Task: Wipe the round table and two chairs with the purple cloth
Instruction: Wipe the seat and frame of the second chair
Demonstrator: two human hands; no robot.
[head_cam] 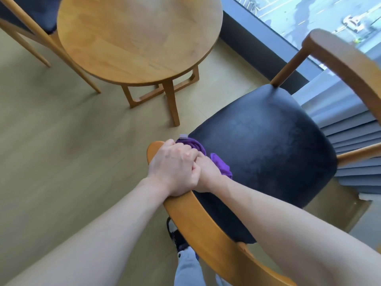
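Observation:
A wooden chair with a black padded seat [263, 153] stands right in front of me. My left hand [175, 168] grips the end of its curved wooden backrest rail [208, 230]. My right hand [206, 174] sits just behind the left one, inside the rail, closed on the purple cloth [220, 164], which bunches against the rail and the seat edge. The round wooden table [140, 38] is beyond, at upper centre. A second chair [31, 19] with a dark seat stands at upper left, partly out of frame.
A dark window ledge [257, 48] and glass run along the upper right. Grey pleated curtain folds [354, 145] hang at the right, beside the near chair. My leg and shoe [181, 244] are below the rail. Pale wood floor spreads out on the left.

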